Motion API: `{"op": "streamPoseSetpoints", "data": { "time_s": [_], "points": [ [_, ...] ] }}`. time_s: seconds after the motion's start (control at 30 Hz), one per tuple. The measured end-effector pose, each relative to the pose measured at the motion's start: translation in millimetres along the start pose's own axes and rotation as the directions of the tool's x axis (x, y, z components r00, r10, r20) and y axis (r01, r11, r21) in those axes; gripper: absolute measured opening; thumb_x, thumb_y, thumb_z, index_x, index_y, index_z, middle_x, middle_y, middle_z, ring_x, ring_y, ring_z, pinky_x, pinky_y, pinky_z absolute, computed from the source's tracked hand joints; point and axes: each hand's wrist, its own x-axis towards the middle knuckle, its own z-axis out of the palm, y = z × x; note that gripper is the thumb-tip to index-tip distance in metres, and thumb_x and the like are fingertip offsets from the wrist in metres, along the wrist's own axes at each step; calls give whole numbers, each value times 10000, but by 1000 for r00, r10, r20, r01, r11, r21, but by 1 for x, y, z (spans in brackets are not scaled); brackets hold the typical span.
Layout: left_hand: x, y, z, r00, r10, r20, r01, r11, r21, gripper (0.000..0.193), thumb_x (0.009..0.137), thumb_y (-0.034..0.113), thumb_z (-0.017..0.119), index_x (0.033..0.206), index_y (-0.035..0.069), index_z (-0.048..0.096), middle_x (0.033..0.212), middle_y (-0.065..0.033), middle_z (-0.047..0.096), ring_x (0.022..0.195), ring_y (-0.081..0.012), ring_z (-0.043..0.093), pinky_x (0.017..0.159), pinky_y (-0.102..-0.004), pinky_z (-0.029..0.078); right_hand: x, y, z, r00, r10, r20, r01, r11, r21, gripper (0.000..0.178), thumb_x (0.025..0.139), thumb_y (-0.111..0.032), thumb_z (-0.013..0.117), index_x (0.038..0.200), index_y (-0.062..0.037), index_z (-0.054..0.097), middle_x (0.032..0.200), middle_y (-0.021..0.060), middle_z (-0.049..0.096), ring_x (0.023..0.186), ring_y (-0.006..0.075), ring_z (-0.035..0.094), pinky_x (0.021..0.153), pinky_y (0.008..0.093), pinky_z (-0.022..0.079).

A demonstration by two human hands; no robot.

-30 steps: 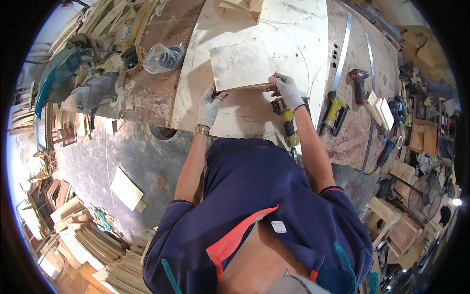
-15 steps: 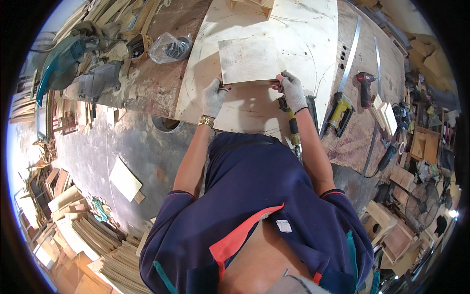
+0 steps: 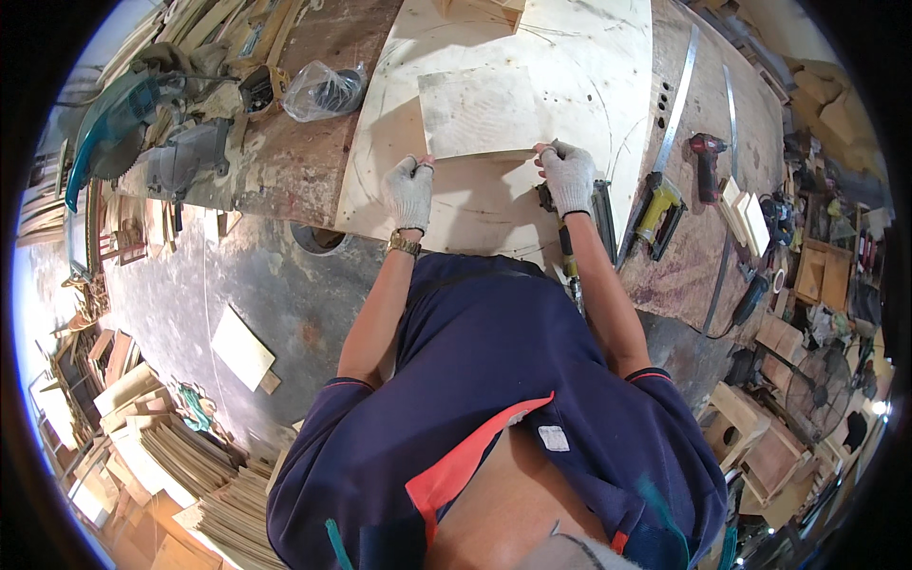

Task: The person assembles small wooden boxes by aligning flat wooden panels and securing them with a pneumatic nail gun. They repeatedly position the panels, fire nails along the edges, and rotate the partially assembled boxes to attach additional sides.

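A thin, pale rectangular wood panel (image 3: pixel 478 112) is tilted over a larger light plywood sheet (image 3: pixel 608 104), its near edge raised above its own shadow. My left hand (image 3: pixel 409 195), in a white glove with bare fingertips, pinches the panel's near left corner. At the near right corner, my right hand (image 3: pixel 568 179), gloved the same way, has its fingertips closed on the edge. Whether the panel's far edge rests on the sheet, I cannot tell. Partly hidden by my right wrist lies a yellow and black nail gun (image 3: pixel 568 249).
Right of the sheet lie another yellow nail gun (image 3: pixel 657 218), a red and black drill (image 3: pixel 706 168) and small wood pieces (image 3: pixel 746 218). A teal circular saw (image 3: pixel 109 142) stands far left, near a plastic bag (image 3: pixel 325 92) with a dark coil. A wooden frame (image 3: pixel 494 11) sits at the top.
My left hand has drawn slightly left and nearer to me, its fingers now more tucked at the corner. The panel has shifted slightly left and away in the view.
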Motion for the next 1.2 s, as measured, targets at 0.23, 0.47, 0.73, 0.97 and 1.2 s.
{"op": "streamPoseSetpoints", "data": {
  "time_s": [0.23, 0.47, 0.73, 0.97, 1.2],
  "points": [
    [11, -41, 16, 956, -201, 213, 291, 735, -612, 168, 1077, 160, 714, 1059, -6, 733, 1002, -59, 750, 865, -144, 757, 801, -331, 652, 5, 13, 10, 997, -67, -45, 69, 997, 38, 312, 935, -296, 789, 1009, 2, 841, 686, 79, 730, 612, 138, 690, 611, 339, 535],
    [10, -47, 23, 991, -40, 131, 106, 827, -553, 192, 1086, 155, 695, 1087, -34, 728, 957, -61, 769, 862, -130, 724, 763, -317, 582, 1, 1, 8, 999, 14, -29, -9, 990, 142, 272, 927, -229, 797, 1013, 26, 836, 724, 64, 741, 626, 125, 697, 604, 304, 549],
    [-2, -35, 20, 960, 274, -63, -276, 961, -27, 107, 1063, 92, 642, 1001, 7, 662, 958, -176, 724, 859, -320, 721, 773, -418, 556, 5, 5, 8, 1000, 12, -10, -11, 989, 149, 253, 942, -196, 793, 1045, 33, 826, 776, 62, 761, 647, 120, 690, 622, 294, 583],
    [7, -49, 25, 964, 259, -56, -261, 965, -17, 81, 955, 42, 681, 1022, 2, 657, 1010, -184, 712, 950, -413, 721, 811, -460, 569, -1, -2, 6, 1000, 16, 2, -17, 986, 165, 265, 961, -177, 783, 1092, 52, 809, 826, 83, 775, 688, 121, 704, 628, 283, 592],
    [-5, -41, 17, 946, 324, -18, -323, 946, 27, 89, 992, 85, 724, 1004, -2, 706, 1068, -177, 767, 963, -388, 754, 829, -414, 598, 2, 1, 6, 1000, 1, -4, 0, 991, 131, 294, 966, -190, 780, 1098, 72, 802, 829, 89, 779, 697, 124, 715, 628, 286, 586]
  ]
}}
